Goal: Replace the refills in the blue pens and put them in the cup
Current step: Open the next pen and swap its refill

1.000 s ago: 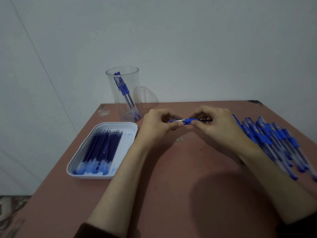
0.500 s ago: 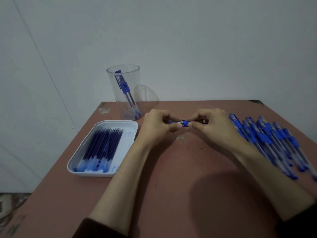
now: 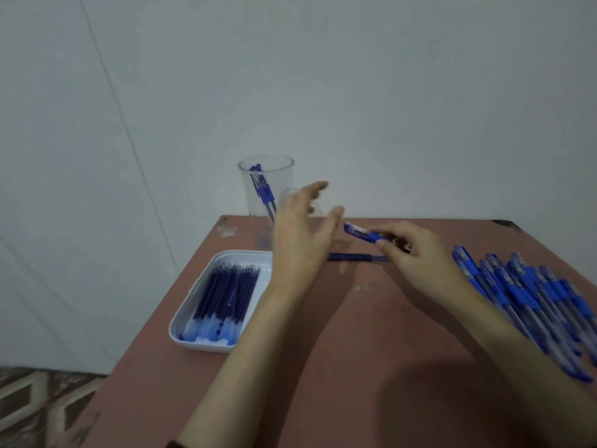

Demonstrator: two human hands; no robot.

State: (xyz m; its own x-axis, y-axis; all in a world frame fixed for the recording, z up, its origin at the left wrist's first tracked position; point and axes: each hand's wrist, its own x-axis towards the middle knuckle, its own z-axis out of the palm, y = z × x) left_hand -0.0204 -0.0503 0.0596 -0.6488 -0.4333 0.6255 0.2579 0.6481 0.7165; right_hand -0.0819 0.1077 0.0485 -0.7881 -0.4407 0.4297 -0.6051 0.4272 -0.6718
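My right hand grips a blue pen whose capped end points left and up. My left hand hovers open beside it, fingers spread, in front of the clear cup, which holds a few blue pens. A loose dark blue refill lies on the table between my hands. A white tray of several blue refills sits at the left. A pile of several blue pens lies at the right.
The reddish table ends at the left near the tray, with patterned floor below. A pale wall stands right behind the cup. Small crumbs lie mid-table.
My left hand has let go of the pen and opened, lifting toward the cup. A refill now lies on the table. The camera view has tilted upward.
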